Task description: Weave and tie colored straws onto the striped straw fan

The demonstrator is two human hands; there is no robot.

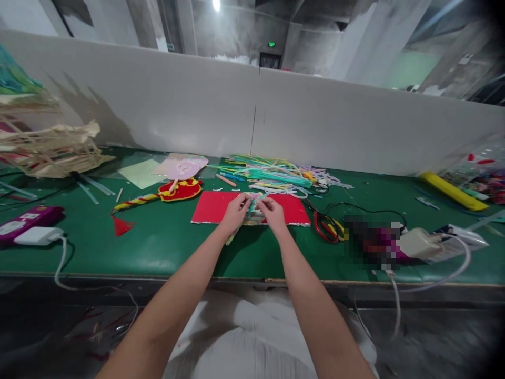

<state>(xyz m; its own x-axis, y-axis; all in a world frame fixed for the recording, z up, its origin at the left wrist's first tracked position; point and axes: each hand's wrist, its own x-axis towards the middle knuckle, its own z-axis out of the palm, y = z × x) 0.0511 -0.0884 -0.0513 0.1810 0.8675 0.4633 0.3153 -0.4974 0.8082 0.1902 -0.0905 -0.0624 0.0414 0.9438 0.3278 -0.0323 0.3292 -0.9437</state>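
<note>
My left hand (235,210) and my right hand (272,213) meet over a red sheet (213,206) on the green table (165,247). Both hands are closed in a pinch on a small bundle of pastel pipe cleaners (254,209), mint, pink and yellow, held between them just above the sheet. A strand of the bundle hangs down below my left wrist. Behind the sheet lies a loose pile of coloured pipe cleaners (276,176).
A red and yellow ornament with a braided cord and red tassel (158,197) lies left of the sheet, with a pink cut-out (183,167) behind it. Red and yellow loops (327,226), a charger (420,243) and cables are to the right. A white partition (252,116) backs the table.
</note>
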